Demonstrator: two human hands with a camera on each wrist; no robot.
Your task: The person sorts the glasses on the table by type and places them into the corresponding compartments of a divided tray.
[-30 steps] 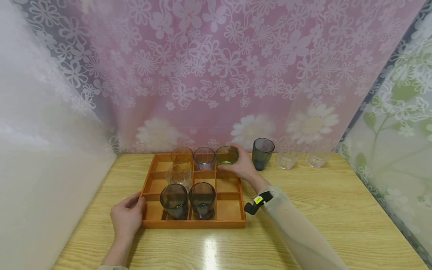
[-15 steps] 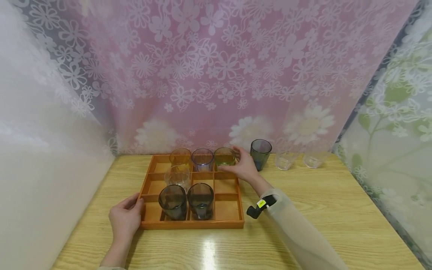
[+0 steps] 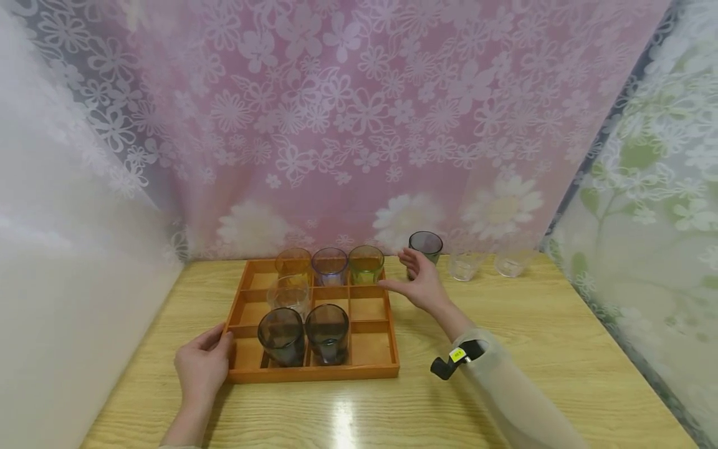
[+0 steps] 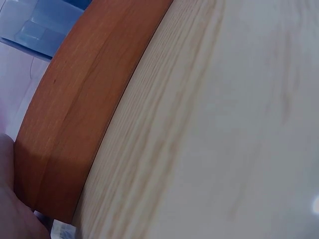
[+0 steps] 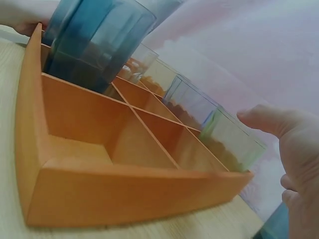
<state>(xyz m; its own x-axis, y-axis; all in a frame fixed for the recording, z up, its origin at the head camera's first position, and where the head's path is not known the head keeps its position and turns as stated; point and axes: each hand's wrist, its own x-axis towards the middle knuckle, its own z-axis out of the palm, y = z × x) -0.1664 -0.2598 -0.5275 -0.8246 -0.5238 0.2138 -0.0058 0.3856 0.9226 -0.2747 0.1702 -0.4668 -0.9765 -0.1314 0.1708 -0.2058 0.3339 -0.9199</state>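
Observation:
A wooden divided tray (image 3: 314, 375) lies on the table, its left side gripped by my left hand (image 3: 199, 365) near the front corner. A green glass (image 3: 366, 267) stands in the back right compartment. Just to its right is my right hand (image 3: 424, 285), thumb and fingers spread apart and holding nothing. Behind those fingers, outside the tray, a grey glass (image 3: 426, 242) is partly hidden. Purple (image 3: 330, 267) and amber (image 3: 293, 262) glasses share the back row with the green one. In the right wrist view, the thumb (image 5: 264, 119) shows beside the green glass.
Toward the tray's front stand two dark grey glasses (image 3: 282, 337), with a clear glass (image 3: 288, 297) behind them. Two more clear glasses (image 3: 463, 269) sit at the table's back right. A pink flowered curtain (image 3: 336, 156) hangs behind the table.
My right hand has let go of the green glass and moved right, toward the grey glass. The left hand keeps its hold on the tray. The view has shifted slightly.

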